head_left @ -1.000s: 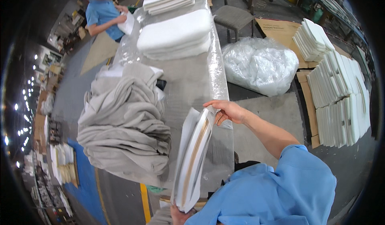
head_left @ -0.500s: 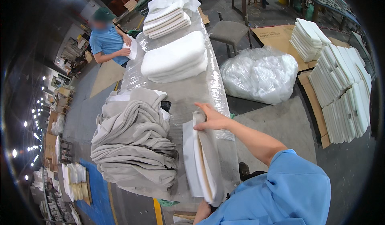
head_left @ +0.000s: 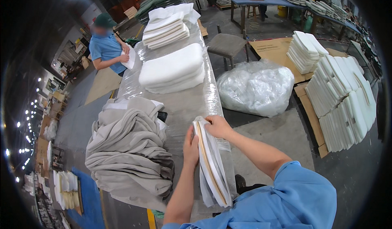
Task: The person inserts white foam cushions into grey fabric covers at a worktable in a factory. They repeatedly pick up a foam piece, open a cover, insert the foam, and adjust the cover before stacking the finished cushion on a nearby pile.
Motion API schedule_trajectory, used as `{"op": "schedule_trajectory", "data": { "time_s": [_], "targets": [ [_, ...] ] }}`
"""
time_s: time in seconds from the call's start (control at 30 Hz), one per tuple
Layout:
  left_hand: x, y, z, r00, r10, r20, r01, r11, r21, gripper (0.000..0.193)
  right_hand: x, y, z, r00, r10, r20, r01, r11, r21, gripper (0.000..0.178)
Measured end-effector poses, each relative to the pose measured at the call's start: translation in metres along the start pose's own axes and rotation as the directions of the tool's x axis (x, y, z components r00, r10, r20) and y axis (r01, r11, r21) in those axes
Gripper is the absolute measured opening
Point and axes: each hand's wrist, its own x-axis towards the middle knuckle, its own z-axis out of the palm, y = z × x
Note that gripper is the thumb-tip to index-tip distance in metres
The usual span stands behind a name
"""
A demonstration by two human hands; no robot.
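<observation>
A cushion (head_left: 212, 167) stands on edge near the right side of the plastic-covered table (head_left: 169, 100). White layers, a tan foam strip and grey fabric show along its long upper edge. My left hand (head_left: 190, 148) presses on its left side near the far end, fingers pointing up and away. At the far top corner my right hand (head_left: 217, 127) grips the grey fabric, thumb on the near side. Just left of my left forearm lies a big heap of grey fabric covers (head_left: 130, 155). The cushion's underside is hidden.
Folded white batting (head_left: 171, 67) and white pads (head_left: 165, 31) are stacked farther up the table. A co-worker (head_left: 108, 45) handles a white piece at the far left. To the right are a bag of white filling (head_left: 255, 88), a chair (head_left: 226, 45) and stacked white cushions (head_left: 341, 102).
My left hand has come up from the cushion's near end to its left side by the far end. The cushion's layers are now pressed together and more upright.
</observation>
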Motion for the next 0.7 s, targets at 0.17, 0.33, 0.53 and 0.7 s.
{"op": "schedule_trajectory", "data": {
  "time_s": [0.17, 0.33, 0.53, 0.7],
  "targets": [
    [0.073, -0.023, -0.01, 0.995, 0.088, -0.048, -0.079, 0.983, 0.167, 0.047, 0.012, -0.026, -0.003, 0.941, 0.227, 0.252, -0.288, 0.927, 0.239, 0.033],
    [0.094, -0.03, 0.006, 0.975, 0.22, 0.004, -0.21, 0.923, 0.323, 0.027, 0.018, -0.012, -0.013, 0.952, 0.116, 0.285, -0.148, 0.985, 0.094, 0.042],
    [0.092, -0.041, 0.016, 0.957, 0.277, -0.089, -0.255, 0.945, 0.203, 0.011, 0.007, -0.016, -0.007, 0.931, -0.154, 0.33, 0.225, 0.956, -0.188, 0.041],
    [0.077, -0.04, 0.028, 0.964, 0.201, -0.173, -0.196, 0.979, 0.049, 0.006, 0.004, -0.009, -0.013, 0.891, -0.206, 0.405, 0.313, 0.924, -0.219, 0.035]
  ]
}}
